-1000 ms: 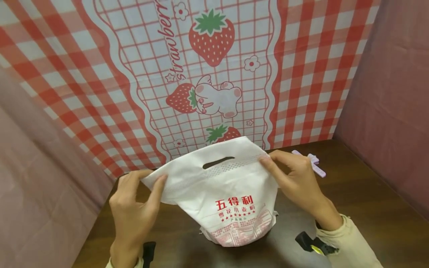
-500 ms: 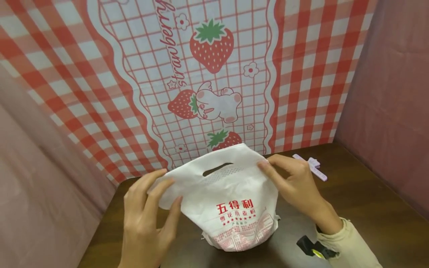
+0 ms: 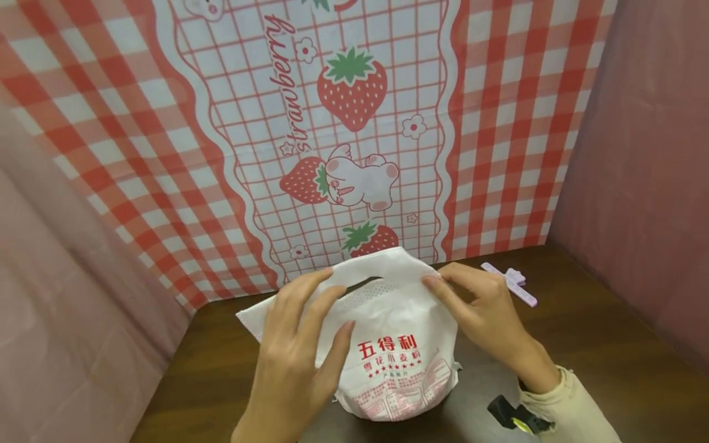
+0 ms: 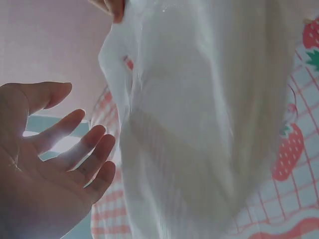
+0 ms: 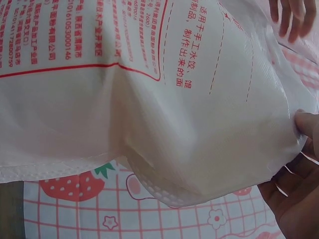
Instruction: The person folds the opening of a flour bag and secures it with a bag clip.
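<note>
A white flour bag with red printing stands on the table, its bottom rounded and full. Its flattened top has a slot handle and leans back. My right hand pinches the top right corner between thumb and fingers; in the right wrist view the thumb presses against the bag's edge. My left hand is in front of the bag's upper left part, near the slot, fingers spread and bent. In the left wrist view, a gap shows between this hand and the bag. The bag's top left corner pokes out beyond it.
A lilac clip lies on the dark wooden table behind my right hand. A red-checked strawberry cloth hangs at the back. Pink curtains close off both sides.
My left hand has let go of the bag's top left corner and moved right, towards the slot. The right hand keeps its pinch on the right corner. The head view has tilted up slightly.
</note>
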The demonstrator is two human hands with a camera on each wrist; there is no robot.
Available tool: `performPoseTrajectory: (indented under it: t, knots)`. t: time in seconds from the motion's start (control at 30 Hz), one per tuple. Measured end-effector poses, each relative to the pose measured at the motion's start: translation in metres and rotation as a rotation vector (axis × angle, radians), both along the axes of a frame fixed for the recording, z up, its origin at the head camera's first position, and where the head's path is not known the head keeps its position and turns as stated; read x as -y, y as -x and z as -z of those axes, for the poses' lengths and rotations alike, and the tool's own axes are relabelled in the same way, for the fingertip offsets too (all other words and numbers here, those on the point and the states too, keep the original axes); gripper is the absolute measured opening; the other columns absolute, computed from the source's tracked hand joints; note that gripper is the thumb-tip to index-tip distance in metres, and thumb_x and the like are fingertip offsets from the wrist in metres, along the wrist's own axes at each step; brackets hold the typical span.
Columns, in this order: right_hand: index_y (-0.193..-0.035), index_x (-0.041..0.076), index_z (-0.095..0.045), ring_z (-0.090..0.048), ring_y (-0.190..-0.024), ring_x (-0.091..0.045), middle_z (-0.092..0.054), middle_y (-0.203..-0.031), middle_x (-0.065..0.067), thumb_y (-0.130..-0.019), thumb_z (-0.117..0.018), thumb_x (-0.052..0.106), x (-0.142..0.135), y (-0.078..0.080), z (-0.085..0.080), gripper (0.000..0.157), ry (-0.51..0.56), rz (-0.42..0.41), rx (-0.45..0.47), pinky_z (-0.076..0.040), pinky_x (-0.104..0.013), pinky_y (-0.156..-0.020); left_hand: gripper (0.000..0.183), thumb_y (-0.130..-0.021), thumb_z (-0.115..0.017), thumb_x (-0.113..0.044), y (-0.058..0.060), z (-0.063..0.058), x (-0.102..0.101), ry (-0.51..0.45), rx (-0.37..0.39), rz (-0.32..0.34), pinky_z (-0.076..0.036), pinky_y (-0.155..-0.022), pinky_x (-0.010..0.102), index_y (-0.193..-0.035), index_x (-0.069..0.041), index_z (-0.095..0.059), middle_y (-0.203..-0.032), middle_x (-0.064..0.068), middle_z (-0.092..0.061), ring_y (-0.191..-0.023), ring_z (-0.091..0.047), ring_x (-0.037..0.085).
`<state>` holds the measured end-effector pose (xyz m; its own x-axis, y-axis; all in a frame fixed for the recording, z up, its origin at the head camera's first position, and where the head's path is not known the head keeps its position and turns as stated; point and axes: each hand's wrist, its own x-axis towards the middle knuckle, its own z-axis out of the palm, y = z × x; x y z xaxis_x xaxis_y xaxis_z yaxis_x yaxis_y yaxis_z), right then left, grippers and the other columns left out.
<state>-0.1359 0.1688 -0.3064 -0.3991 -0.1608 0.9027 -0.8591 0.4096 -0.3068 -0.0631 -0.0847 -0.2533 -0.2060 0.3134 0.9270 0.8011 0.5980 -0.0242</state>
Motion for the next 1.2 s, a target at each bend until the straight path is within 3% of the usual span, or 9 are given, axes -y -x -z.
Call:
performPoseTrajectory:
  t: [0.13,0.3,0.47,0.6,0.77,0.9,1.07,1.2]
  knots:
    - [-0.085,0.014,-0.072,-0.06,-0.072,-0.005,-0.068,-0.082,0.007,-0.082,-0.075,-0.005,0.001,0.0,0.003,0.019,0.004,0.008,0.01,-0.048,-0.019,-0.065,0.035,-0.095,-0.065,-0.017,0.015,0.001,-0.013,0.081,0.085,-0.063,-0.039,-0.104,0.048,-0.125,-0.002,-0.06,-0.14,0.019,-0.051,-0.125,-0.05,0.037]
    - [-0.088,0.013,-0.072,-0.061,-0.074,-0.006,-0.069,-0.084,0.006,-0.081,-0.075,-0.006,0.002,0.002,0.008,0.021,0.001,-0.015,0.028,-0.048,-0.016,-0.067,0.052,-0.089,-0.071,-0.016,0.034,0.007,-0.03,0.16,0.097,-0.177,-0.034,-0.111,0.05,-0.138,-0.006,-0.053,-0.147,0.017,-0.045,-0.133,-0.043,0.035]
    - [-0.091,0.011,-0.072,-0.061,-0.075,-0.006,-0.069,-0.087,0.006,-0.087,-0.074,0.002,0.005,0.002,0.012,0.01,-0.019,-0.049,0.058,-0.048,-0.016,-0.068,0.056,-0.091,-0.068,-0.014,0.04,0.018,-0.04,0.131,0.085,-0.202,-0.034,-0.11,0.049,-0.143,-0.006,-0.05,-0.132,0.012,-0.058,-0.12,-0.052,0.03]
    - [-0.094,0.014,-0.071,-0.061,-0.077,-0.006,-0.069,-0.089,0.007,-0.086,-0.075,0.002,0.008,0.0,0.01,0.015,-0.064,-0.082,0.111,-0.048,-0.017,-0.069,0.049,-0.092,-0.067,-0.013,0.039,0.028,-0.037,0.069,0.042,-0.242,-0.039,-0.097,0.046,-0.139,-0.006,-0.054,-0.114,0.011,-0.062,-0.102,-0.055,0.028]
    - [-0.101,0.018,-0.07,-0.064,-0.084,-0.008,-0.069,-0.094,0.008,-0.08,-0.078,-0.002,0.011,-0.002,0.004,0.03,-0.127,-0.128,0.137,-0.049,-0.017,-0.076,0.03,-0.09,-0.068,-0.01,0.038,0.034,-0.032,-0.027,-0.027,-0.227,-0.039,-0.084,0.043,-0.119,-0.005,-0.064,-0.099,0.01,-0.06,-0.087,-0.054,0.027]
    - [-0.101,0.015,-0.071,-0.065,-0.087,-0.009,-0.07,-0.096,0.006,-0.076,-0.08,-0.004,0.009,-0.004,-0.001,0.033,-0.133,-0.13,0.079,-0.049,-0.018,-0.08,0.01,-0.092,-0.065,-0.008,0.039,0.033,-0.032,-0.042,-0.051,-0.2,-0.04,-0.083,0.043,-0.101,-0.004,-0.063,-0.093,0.009,-0.059,-0.084,-0.054,0.027]
    - [-0.095,0.011,-0.072,-0.064,-0.086,-0.012,-0.07,-0.092,0.002,-0.09,-0.075,0.015,0.006,-0.008,-0.008,0.007,-0.146,-0.076,-0.042,-0.048,-0.017,-0.083,0.004,-0.089,-0.065,-0.004,0.039,0.03,-0.034,-0.043,-0.048,-0.179,-0.039,-0.086,0.044,-0.092,-0.005,-0.062,-0.091,0.008,-0.059,-0.085,-0.055,0.025]
    - [-0.089,0.008,-0.073,-0.063,-0.083,-0.013,-0.069,-0.088,0.0,-0.099,-0.063,0.03,0.007,-0.01,-0.011,0.027,-0.15,-0.039,-0.124,-0.047,-0.014,-0.08,0.007,-0.086,-0.066,-0.002,0.038,0.028,-0.034,-0.063,-0.062,-0.154,-0.039,-0.086,0.044,-0.086,-0.005,-0.06,-0.091,0.007,-0.06,-0.085,-0.055,0.025]
